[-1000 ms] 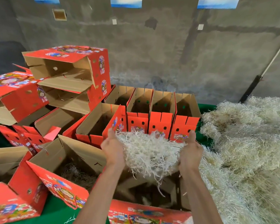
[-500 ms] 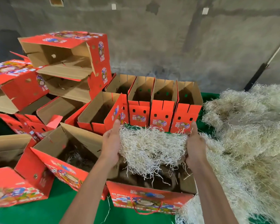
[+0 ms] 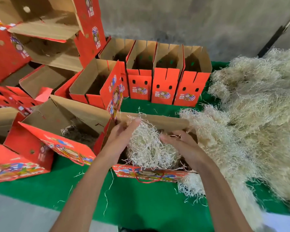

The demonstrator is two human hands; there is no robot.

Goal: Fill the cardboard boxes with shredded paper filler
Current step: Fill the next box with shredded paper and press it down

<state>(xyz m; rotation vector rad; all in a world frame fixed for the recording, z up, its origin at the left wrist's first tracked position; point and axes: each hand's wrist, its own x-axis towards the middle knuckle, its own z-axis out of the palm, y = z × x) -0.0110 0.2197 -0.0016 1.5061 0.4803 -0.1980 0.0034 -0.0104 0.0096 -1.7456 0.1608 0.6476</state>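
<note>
An open red cardboard box (image 3: 151, 175) stands in front of me on the green cloth. A wad of pale shredded paper filler (image 3: 147, 148) lies inside it. My left hand (image 3: 122, 136) presses against the wad's left side with straight fingers, the fingertips near the box's back wall. My right hand (image 3: 179, 143) lies flat on the wad's right side, inside the box. A second open box (image 3: 57, 129) to the left holds a little filler at its bottom.
A big heap of shredded paper (image 3: 251, 118) covers the right side of the green cloth (image 3: 141, 201). Several narrow red boxes (image 3: 167, 84) stand open in a row behind. More red boxes (image 3: 45, 30) are stacked at the left. A grey wall is behind.
Both hands have come down with the wad of filler, from above the box into it. The view has tilted downward.
</note>
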